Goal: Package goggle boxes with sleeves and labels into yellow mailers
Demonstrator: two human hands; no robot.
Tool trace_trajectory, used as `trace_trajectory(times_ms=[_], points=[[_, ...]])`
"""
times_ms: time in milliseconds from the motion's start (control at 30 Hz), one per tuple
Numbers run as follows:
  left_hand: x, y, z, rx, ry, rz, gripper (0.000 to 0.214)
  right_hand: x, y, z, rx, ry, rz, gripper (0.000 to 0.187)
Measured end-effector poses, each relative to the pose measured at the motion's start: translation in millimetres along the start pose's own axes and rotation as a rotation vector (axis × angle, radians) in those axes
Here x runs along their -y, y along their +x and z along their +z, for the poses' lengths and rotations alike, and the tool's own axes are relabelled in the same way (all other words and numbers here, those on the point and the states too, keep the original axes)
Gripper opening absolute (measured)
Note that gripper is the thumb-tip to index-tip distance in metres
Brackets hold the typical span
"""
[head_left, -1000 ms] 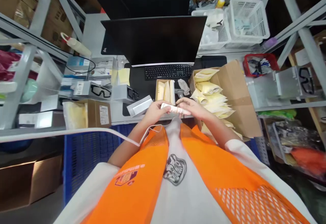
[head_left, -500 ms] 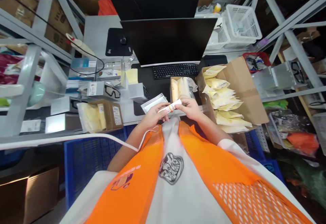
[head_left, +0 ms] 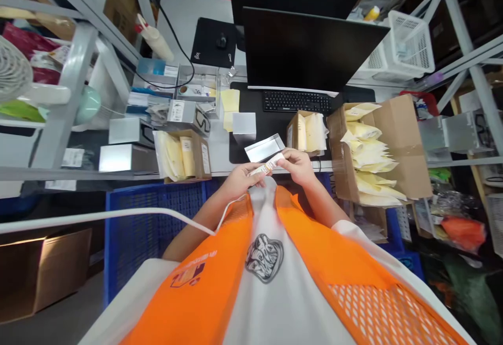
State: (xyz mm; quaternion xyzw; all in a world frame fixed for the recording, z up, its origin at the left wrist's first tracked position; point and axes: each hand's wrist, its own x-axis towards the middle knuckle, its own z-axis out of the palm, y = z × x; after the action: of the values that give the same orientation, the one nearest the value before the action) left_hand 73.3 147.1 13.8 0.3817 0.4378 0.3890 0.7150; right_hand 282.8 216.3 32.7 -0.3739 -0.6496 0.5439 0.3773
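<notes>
Both my hands hold one small white tube with an orange label (head_left: 268,166) just above the desk's front edge. My left hand (head_left: 240,179) pinches its lower left end. My right hand (head_left: 298,165) grips its upper right end with closed fingers. Right behind the tube lies an open silver box (head_left: 264,147) on the desk. A small cardboard box of pale yellow pouches (head_left: 308,131) stands behind my right hand.
A large carton of yellow pouches (head_left: 373,146) sits at the right, another box of pouches (head_left: 183,155) at the left. Silver goggle boxes (head_left: 188,116), a keyboard (head_left: 296,102) and a dark monitor (head_left: 310,46) stand behind. A blue crate (head_left: 157,214) is below the desk.
The tube has tilted from nearly level to slanting up to the right, held at both ends. My head has turned left, so everything has shifted right in view.
</notes>
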Motion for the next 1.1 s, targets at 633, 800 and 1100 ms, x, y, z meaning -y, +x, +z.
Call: trace_trajectory(times_ms=[633,800,1100], points=[[-22,-21,-14.7,0.516,0.161,0.016,0.044,38,-37,10,0.192,-0.154,-0.292,0.021],[-19,-25,-10.9,0.466,0.334,0.127,0.041,53,-47,6,0.173,-0.36,-0.302,0.017],[-16,-37,9.1,0.019,0.495,0.386,0.038,35,-41,28,-0.198,-0.361,-0.388,0.015]])
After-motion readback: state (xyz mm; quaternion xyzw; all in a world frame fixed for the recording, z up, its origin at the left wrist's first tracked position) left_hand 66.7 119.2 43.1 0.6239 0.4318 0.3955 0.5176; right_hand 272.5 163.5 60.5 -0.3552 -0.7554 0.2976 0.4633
